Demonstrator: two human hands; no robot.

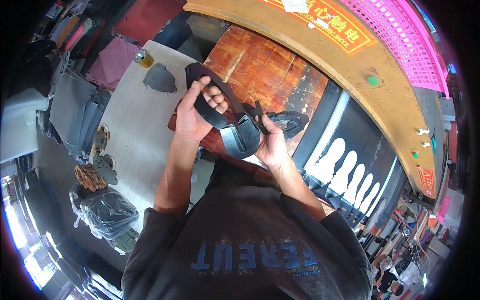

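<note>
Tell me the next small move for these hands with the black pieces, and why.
Probably lower the black pieces onto the red board. The left hand grips a curved strip and the right hand pinches the rounded part, both held in the air just above the board, with another black piece lying beside them.

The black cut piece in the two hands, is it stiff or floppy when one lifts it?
The black cut piece is probably flexible: it curves between the left hand and the right hand. It looks thin and flat, so likely light. It has no round form, so it should not roll on the red-brown board.
</note>
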